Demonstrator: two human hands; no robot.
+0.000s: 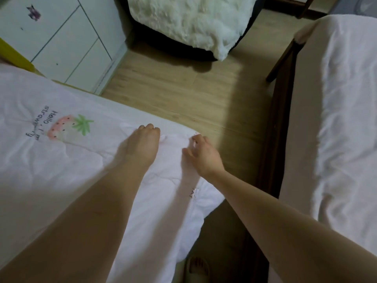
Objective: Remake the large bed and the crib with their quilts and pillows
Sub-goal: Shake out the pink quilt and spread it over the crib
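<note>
Two beds fill most of the view. On the left lies the pale pink quilt, spread over a bed whose corner points toward the wooden floor; its printed strawberry with green leaves sits beside the words "Hello, I'm strawberry", and the quilt's near edge droops over the bedside toward the floor. On the right stands the other bed, with a dark wooden frame and a rumpled white sheet over its mattress; which of the two is the crib cannot be told.

Beyond them, at the top, a fluffy white blanket hangs over something dark, its lower corner near the floor. A white cabinet with panel lines stands at the upper left, a small dark sticker on its face and a yellow edge just beside it.

Both bare forearms reach forward over the quilt's corner. The left hand rests on the quilt with its fingers curled under at the far edge, a grip that seems pressed into the fabric, though whether cloth is gathered inside it cannot be told. The right hand hovers at the quilt's corner, its grip loosely spread, fingertips at the edge of the cloth.

At the bottom, a pale slipper shows on the floor.
</note>
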